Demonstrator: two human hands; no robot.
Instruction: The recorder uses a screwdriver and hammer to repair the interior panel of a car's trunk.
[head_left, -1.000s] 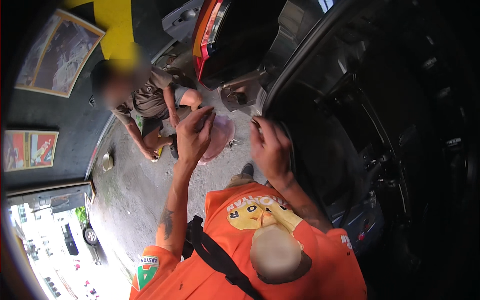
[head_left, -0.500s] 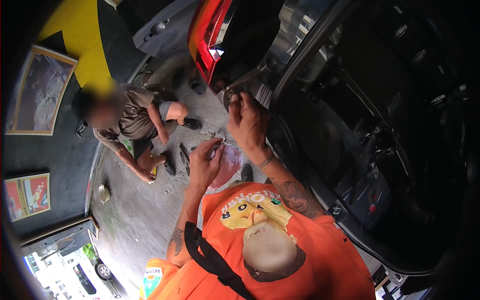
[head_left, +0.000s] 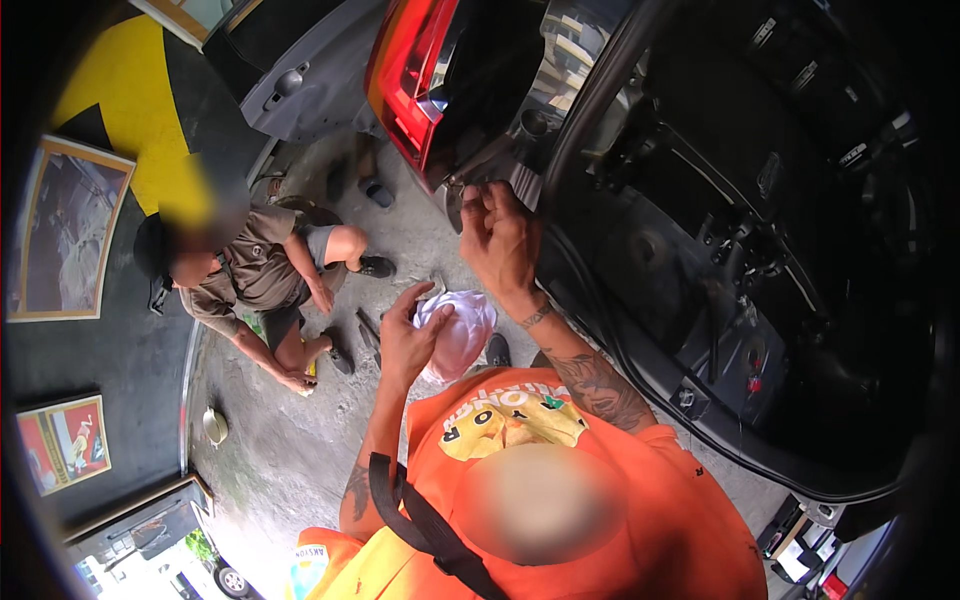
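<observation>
My left hand (head_left: 408, 335) is curled around a pink-and-white bag (head_left: 455, 330), fingers closed on its upper left edge, holding it up in front of my chest. The bag hangs over the concrete floor (head_left: 270, 440), just left of the car's open rear. My right hand (head_left: 500, 235) is raised to the car body (head_left: 520, 150) under the red tail light (head_left: 410, 75), fingers pinched narrow against the grey metal edge there; I cannot tell whether anything small sits between them. The two hands are near each other, the right above and a little right of the left.

To my right the open boot (head_left: 740, 250) drops away, its dark rim curving down past my forearm. To my left another person (head_left: 250, 280) crouches on the floor, one hand down on the concrete, well apart from my bag. Bare floor lies between us. Framed pictures (head_left: 60, 235) line the far left edge.
</observation>
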